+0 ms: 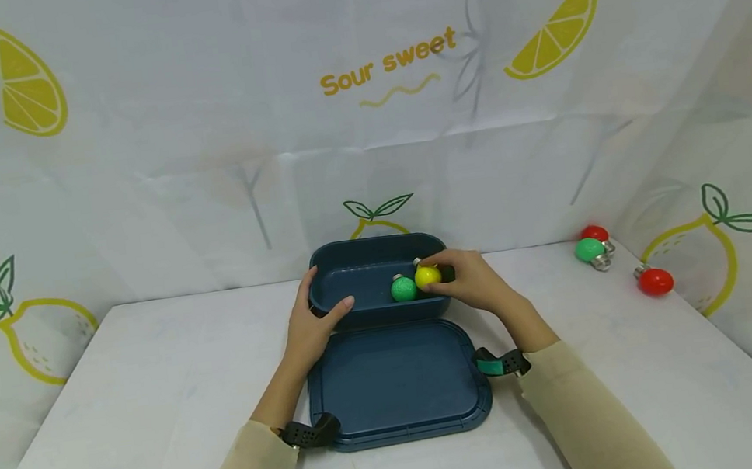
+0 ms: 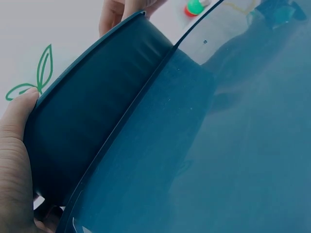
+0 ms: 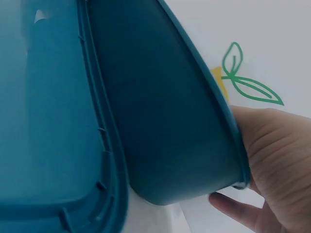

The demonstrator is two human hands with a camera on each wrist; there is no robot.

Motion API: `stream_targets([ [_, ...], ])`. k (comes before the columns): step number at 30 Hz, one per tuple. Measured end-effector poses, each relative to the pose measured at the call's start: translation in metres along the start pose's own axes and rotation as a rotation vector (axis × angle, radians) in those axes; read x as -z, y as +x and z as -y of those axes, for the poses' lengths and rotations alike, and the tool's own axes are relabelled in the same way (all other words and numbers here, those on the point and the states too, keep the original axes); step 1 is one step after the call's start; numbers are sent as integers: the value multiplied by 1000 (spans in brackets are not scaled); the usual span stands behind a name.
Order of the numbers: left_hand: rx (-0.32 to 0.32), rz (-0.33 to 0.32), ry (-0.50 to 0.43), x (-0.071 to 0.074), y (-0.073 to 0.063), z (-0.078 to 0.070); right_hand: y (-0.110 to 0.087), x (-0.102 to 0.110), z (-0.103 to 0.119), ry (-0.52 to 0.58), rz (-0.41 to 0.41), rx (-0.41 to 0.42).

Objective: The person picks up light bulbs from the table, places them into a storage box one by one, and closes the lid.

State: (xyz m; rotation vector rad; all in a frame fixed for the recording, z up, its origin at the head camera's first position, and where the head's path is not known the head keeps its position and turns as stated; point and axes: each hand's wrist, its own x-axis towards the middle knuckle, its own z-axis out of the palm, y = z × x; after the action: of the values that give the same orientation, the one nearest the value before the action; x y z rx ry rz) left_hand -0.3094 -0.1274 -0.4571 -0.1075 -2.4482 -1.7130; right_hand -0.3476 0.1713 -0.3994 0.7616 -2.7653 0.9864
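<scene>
Left hand (image 1: 308, 329) spread at left end of box (image 1: 386, 316), green bulb (image 1: 403, 289) inside, right hand (image 1: 475, 279) pinching yellow bulb (image 1: 427, 277) beside it within the box: apparently placing; next move likely calls for gentle release.

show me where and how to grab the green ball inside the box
I'd pinch the green ball by its round body, coming from above and its left: the box is open on top, while the yellow ball and right hand crowd its right.
</scene>
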Motion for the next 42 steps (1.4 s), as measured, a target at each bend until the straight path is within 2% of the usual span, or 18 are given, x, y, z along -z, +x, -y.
stream_targets([
  [9, -3, -1, 3, -1, 0, 0, 2, -5, 4, -56, -10, -101],
  [13, -2, -4, 1, -1, 0, 1, 3, -6, 6, -95, 2, -116],
  [32, -13, -5, 10, -1, 0, 1, 3, -5, 6, -4, 38, -90],
  [42, -23, -7, 18, -1, 0, 0, 3, -3, 5, -17, 22, -44],
])
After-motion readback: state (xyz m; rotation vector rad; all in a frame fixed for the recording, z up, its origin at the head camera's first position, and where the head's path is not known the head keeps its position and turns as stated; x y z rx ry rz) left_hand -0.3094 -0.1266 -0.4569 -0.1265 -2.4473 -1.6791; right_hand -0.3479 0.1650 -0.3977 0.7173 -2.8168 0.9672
